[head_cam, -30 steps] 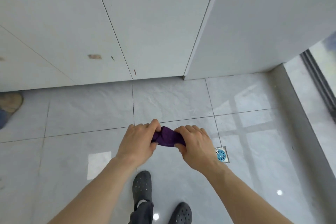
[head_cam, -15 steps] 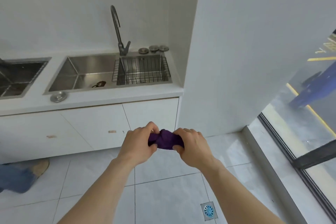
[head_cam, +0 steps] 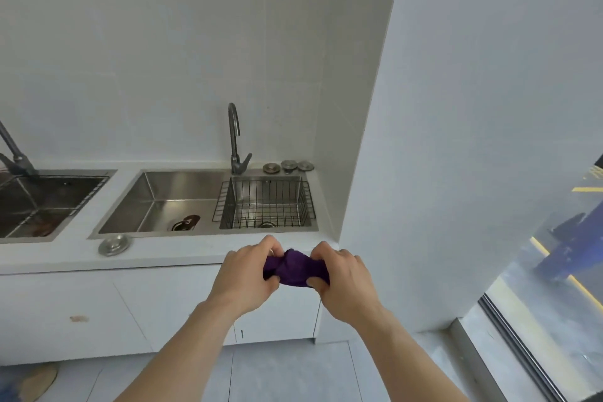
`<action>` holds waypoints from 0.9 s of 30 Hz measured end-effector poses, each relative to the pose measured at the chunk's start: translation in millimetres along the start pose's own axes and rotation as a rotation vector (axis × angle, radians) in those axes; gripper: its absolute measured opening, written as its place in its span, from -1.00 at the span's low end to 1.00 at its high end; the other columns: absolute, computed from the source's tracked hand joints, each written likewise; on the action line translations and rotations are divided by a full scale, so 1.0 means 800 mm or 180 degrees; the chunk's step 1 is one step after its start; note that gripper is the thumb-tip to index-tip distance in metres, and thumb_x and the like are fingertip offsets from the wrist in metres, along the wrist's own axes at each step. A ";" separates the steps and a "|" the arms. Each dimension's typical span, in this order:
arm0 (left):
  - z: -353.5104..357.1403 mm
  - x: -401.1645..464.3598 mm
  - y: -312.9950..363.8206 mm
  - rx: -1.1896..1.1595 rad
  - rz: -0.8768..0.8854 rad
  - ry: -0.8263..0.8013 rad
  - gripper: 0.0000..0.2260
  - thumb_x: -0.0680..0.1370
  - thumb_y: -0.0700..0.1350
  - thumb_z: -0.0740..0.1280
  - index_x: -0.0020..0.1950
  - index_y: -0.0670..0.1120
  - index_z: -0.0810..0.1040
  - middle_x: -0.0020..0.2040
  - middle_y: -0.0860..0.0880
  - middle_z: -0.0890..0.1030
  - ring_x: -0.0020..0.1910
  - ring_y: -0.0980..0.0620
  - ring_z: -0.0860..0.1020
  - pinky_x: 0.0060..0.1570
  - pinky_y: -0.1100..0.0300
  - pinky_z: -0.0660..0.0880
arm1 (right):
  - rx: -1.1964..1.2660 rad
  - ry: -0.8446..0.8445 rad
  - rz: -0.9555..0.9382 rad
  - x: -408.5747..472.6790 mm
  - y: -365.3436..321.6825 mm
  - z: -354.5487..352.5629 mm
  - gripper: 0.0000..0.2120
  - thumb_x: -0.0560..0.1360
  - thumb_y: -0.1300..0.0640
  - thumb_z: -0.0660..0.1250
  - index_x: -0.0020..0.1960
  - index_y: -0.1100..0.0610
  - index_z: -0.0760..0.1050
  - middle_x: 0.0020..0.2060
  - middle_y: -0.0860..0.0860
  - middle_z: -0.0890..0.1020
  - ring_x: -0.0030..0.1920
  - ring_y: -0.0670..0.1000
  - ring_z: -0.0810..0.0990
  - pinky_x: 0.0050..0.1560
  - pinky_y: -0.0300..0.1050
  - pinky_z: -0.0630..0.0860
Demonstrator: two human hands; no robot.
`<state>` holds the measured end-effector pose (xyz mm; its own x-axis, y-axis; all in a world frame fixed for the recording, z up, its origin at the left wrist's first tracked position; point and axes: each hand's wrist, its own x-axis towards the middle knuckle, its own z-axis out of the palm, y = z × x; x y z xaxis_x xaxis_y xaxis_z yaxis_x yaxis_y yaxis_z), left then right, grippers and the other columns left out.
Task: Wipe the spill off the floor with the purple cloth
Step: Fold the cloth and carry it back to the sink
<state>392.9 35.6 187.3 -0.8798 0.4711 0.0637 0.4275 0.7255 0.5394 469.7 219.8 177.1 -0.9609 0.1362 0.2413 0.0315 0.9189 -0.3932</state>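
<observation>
Before the white worktop, at about the level of its front edge, both hands hold the purple cloth bunched into a short roll in the air.

Progress: no spill can be made out on the strip of grey tiled floor visible at the bottom of the head view. Whether it has been wiped or lies out of view cannot be told. The cloth is well above the floor and touches neither it nor the worktop. Judged from the raised, bunched cloth held near the sink, the wiping stroke itself is not under way; this looks like a wringing or gathering step, which may fall either side of the wipe. If the spill remains, the cloth must be taken down to the floor and drawn across it.

Grip, left hand: fingers curled tight round the left end of the cloth, thumb tucked over the fabric. Closed on the cloth.

Grip, right hand: fingers wrapped over the right end, thumb pressed beneath. Closed on the cloth.

Between the two grips only a short hump of cloth shows, creased as though twisted. No drip or wet patch is visible on it.

Also noted: a wire basket sits in the sink's right part, and a loose metal strainer lid lies on the worktop to the left, well apart from the hands.
</observation>
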 end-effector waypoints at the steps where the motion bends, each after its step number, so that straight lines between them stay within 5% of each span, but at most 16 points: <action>1: -0.007 0.015 -0.004 -0.0013 0.0010 0.0046 -0.68 0.42 -0.13 0.41 0.05 0.18 0.41 0.04 0.18 0.70 -0.01 -0.01 0.61 0.07 0.04 0.52 | -0.0031 0.0024 -0.0016 0.016 -0.002 0.000 -0.74 0.52 0.08 0.38 0.14 0.01 0.39 -0.01 -0.11 0.64 -0.12 0.05 0.39 -0.08 -0.07 0.27; 10: -0.058 0.154 -0.074 -0.0102 0.0147 0.0297 -0.68 0.45 -0.09 0.44 0.10 0.18 0.44 0.08 0.21 0.69 0.01 0.05 0.63 0.02 0.10 0.50 | -0.0117 0.0251 -0.0032 0.176 -0.026 0.036 -0.79 0.50 0.05 0.40 0.10 -0.04 0.44 -0.02 -0.12 0.62 0.02 0.05 0.54 0.02 -0.04 0.39; 20: -0.042 0.293 -0.152 0.0115 0.0141 0.0364 -0.68 0.48 -0.05 0.45 0.16 0.14 0.44 0.08 0.17 0.67 -0.01 0.06 0.61 -0.07 0.20 0.36 | -0.0218 0.0134 0.0079 0.319 -0.002 0.112 -0.75 0.48 0.09 0.45 0.14 0.03 0.53 0.04 -0.03 0.57 -0.05 0.10 0.58 0.05 -0.01 0.45; 27: 0.014 0.423 -0.220 0.0125 -0.0092 0.0203 -0.68 0.49 -0.06 0.46 0.16 0.14 0.44 0.05 0.16 0.66 0.01 0.06 0.56 0.11 0.11 0.50 | 0.0075 -0.0148 0.0200 0.440 0.059 0.193 -0.69 0.48 0.12 0.44 0.19 -0.06 0.51 0.03 -0.10 0.66 0.04 0.02 0.58 0.16 -0.04 0.46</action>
<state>22.3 73.1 104.5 -0.9029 0.4175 0.1026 0.4083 0.7581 0.5085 90.6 253.8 106.7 -0.9690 0.1754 0.1742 0.0862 0.9001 -0.4270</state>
